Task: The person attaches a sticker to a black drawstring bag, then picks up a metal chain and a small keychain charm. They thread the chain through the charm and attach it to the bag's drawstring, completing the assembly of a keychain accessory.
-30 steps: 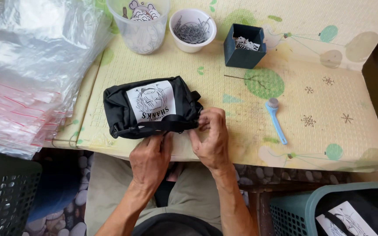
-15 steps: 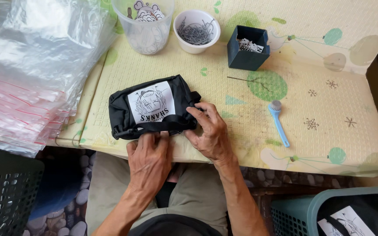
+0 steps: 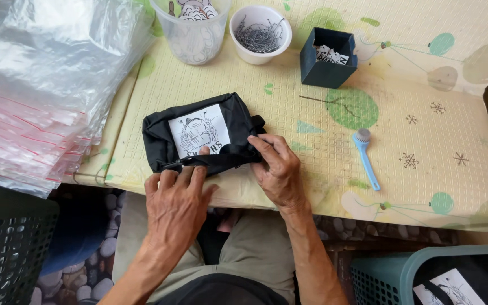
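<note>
Head view: at centre frame, the left hand (image 3: 175, 208) lies flat, fingers pressing the lower edge of the black pouch (image 3: 201, 135); the right hand (image 3: 278, 169) pinches its right end. A white square label (image 3: 199, 131) faces up. Clear bags (image 3: 40, 85) fill the upper left.

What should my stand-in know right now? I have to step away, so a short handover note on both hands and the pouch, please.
Left hand: fingers on the near edge of the black pouch, by its zipper.
Right hand: gripping the pouch's right end.
The pouch lies on the patterned table mat, white printed label up.
Nearby: blue brush, dark box, white cup of metal pins, clear tub, stack of plastic bags.
Done: pouch laid flat, label showing.
Left: zipper state unclear; pouch not yet in a plastic bag.
</note>
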